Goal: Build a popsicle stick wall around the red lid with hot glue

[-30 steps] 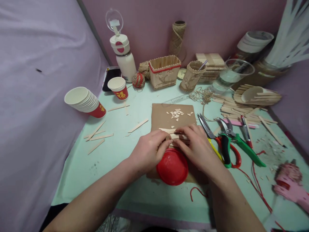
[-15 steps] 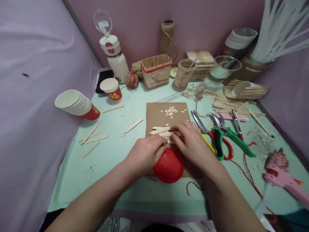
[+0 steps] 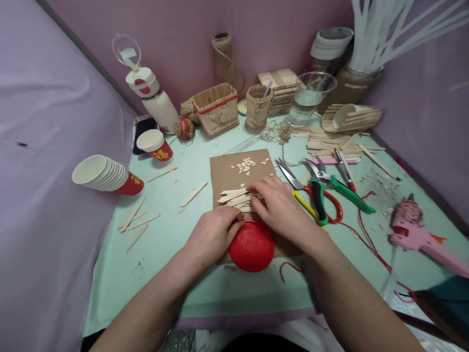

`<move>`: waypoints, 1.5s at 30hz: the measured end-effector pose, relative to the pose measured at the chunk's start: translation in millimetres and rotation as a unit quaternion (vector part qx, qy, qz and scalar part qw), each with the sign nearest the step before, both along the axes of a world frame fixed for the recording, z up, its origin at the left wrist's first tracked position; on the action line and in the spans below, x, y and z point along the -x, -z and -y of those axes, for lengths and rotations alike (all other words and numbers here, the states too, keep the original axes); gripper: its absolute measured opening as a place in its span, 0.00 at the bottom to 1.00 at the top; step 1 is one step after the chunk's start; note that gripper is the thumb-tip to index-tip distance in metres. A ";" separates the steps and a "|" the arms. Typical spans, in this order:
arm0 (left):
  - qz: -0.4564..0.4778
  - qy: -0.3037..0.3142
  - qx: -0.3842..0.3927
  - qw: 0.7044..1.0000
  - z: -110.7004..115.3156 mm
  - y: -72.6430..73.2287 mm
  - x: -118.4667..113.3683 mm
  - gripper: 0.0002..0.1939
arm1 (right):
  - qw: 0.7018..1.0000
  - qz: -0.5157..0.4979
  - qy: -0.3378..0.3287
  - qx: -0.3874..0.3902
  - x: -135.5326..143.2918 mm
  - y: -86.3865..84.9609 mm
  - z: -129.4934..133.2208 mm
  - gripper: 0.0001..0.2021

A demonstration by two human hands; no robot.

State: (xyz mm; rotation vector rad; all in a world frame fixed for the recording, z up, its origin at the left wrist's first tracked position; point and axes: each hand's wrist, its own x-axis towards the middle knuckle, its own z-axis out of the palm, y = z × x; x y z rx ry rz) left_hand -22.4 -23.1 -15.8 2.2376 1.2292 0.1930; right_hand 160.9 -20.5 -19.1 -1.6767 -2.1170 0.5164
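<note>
A small pile of thin, pale wooden strips [image 3: 234, 198] lies on a brown cardboard sheet [image 3: 222, 171]. My left hand [image 3: 214, 230] is closed at the pile's near edge, with what looks like a wooden strip end at its fingertips. From the other side my right hand [image 3: 276, 203] curls its thumb and fingers around the right ends of the strips, partly hiding them. A round red lid [image 3: 252, 247] lies just below the pile, between both wrists. Small pointed wood chips [image 3: 246, 165] are scattered on the cardboard's far part.
Scissors [image 3: 296, 183] and green-handled pruning shears [image 3: 348, 193] lie right of the cardboard; a pink glue gun [image 3: 414, 232] is farther right. Stacked paper cups [image 3: 110, 176] lie left. A wooden basket [image 3: 218, 112], a white bottle [image 3: 157, 105] and a water cup [image 3: 306, 105] stand behind.
The camera view has turned, so the table's things appear shifted, mostly leftward. My hands stay at the strips, in nearly the same grip.
</note>
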 end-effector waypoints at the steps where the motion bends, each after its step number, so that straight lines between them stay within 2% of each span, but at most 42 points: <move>1: -0.002 0.001 0.000 1.000 0.1 0.3 -0.2 0.06 | 1.000 0.001 0.000 0.000 -0.1 0.1 -0.1 0.12; 12: -0.022 0.000 -0.041 0.999 0.8 4.8 -1.1 0.07 | 1.000 0.005 0.001 0.022 0.5 -2.5 -0.3 0.12; 19: -0.001 -0.020 -0.046 0.999 -4.7 8.8 2.2 0.05 | 1.000 -0.008 0.006 0.004 -1.2 1.2 -1.8 0.11; 24: -0.044 -0.022 -0.072 0.996 0.3 5.6 -1.1 0.07 | 0.999 -0.027 0.011 -0.015 -5.0 3.7 -5.1 0.09; 28: -0.075 -0.024 -0.107 0.991 3.1 5.1 -3.7 0.08 | 0.998 -0.029 -0.015 -0.049 -2.8 7.6 -8.2 0.09; 34: -0.086 -0.029 -0.122 0.988 2.5 5.6 -3.9 0.09 | 0.995 0.020 -0.061 -0.081 9.9 15.7 -15.0 0.10; 38: -0.092 -0.030 -0.119 0.988 1.9 4.1 -4.6 0.09 | 0.993 0.066 -0.061 -0.076 14.9 17.2 -18.7 0.09; 45: -0.080 -0.035 -0.116 0.989 1.7 3.1 -4.5 0.09 | 0.992 0.082 -0.046 -0.083 17.3 19.9 -20.6 0.07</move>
